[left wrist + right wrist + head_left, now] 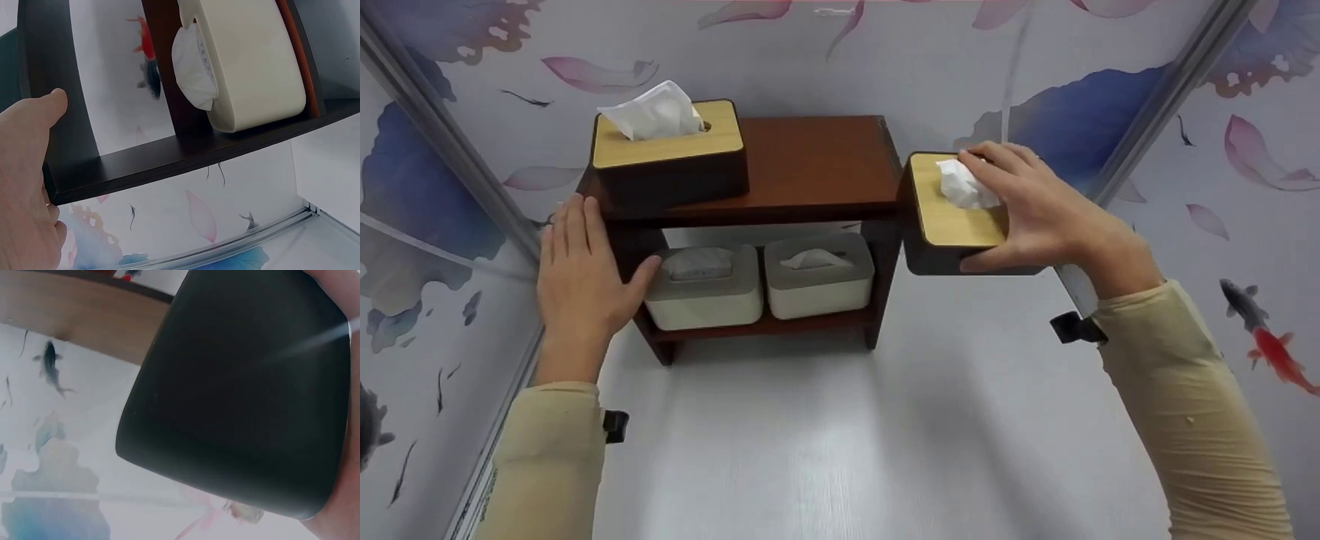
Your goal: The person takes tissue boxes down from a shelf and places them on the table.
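My left hand rests against the left side of a dark brown shelf, fingers straight and thumb spread toward the front edge. In the left wrist view its thumb lies at the upper corner of the frame. To the right of the shelf, my right hand grips a black tissue box with a wood-look lid, raised above the floor. A tissue sticks out of that lid, partly under the fingers. The right wrist view shows the box's dark surface filling much of the picture.
Another wood-lidded black tissue box stands at the left of the shelf top. On the lower level sit two cream tissue boxes with grey lids, a left one and a right one. Printed wall panels enclose the pale floor.
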`<state>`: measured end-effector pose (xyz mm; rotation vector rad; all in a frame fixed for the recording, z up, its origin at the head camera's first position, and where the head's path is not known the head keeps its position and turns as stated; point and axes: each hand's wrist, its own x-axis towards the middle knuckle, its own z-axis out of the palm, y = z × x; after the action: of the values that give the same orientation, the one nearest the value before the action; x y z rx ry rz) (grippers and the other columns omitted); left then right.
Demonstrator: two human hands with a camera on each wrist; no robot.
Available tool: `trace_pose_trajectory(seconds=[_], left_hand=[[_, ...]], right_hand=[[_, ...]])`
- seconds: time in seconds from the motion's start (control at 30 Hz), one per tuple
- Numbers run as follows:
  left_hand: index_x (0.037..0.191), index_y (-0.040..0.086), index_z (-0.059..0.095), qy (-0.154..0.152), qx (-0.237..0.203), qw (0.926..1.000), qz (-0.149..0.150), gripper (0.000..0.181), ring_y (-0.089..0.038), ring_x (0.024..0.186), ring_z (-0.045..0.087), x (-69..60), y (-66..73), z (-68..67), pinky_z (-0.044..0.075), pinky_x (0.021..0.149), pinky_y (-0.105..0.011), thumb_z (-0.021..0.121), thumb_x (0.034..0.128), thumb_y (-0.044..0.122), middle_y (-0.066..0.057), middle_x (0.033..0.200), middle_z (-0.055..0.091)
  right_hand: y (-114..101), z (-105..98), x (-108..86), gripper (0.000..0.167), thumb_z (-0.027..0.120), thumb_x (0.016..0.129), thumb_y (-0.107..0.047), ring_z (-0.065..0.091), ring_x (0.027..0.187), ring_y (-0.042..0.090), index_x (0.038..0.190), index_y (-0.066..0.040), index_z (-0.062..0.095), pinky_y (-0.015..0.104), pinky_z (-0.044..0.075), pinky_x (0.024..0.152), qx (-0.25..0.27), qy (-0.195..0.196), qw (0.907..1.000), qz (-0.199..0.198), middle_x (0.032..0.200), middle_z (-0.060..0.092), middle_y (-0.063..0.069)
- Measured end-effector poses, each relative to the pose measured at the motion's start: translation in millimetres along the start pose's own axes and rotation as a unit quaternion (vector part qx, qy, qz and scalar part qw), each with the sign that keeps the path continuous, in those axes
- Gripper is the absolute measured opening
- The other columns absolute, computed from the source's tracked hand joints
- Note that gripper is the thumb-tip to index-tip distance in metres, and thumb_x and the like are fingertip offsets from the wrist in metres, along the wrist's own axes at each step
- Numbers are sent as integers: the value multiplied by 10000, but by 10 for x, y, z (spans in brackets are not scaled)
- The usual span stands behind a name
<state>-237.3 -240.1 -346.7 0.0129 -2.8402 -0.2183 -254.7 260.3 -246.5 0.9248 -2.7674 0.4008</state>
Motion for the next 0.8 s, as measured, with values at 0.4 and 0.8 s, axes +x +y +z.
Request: trace_pose_trajectory(seconds=[0.4, 0.8], left_hand=[[1541, 43, -154, -107, -104, 9999, -22, 1002, -377, 1518, -87, 19, -14, 9, -62, 1244, -501, 425, 956, 614, -187, 1634, -130], [1540, 32, -149, -113, -77, 9999, 3, 1000, -389, 1515, -75, 20, -9, 11, -64, 1243, -501, 426, 959, 607, -203, 1631, -123]], right_hand=[[376, 204, -339, 1171, 893, 586, -435, 285, 1389, 367, 1542, -116, 295, 629, 299, 1086, 15, -145, 9977, 655, 1506, 361, 121], [856, 1047, -660, 1162, 859, 595, -513, 312, 1361, 420, 1522, -75, 312, 658, 280, 1074, -144, -982, 9849, 1416, 1478, 365, 188]])
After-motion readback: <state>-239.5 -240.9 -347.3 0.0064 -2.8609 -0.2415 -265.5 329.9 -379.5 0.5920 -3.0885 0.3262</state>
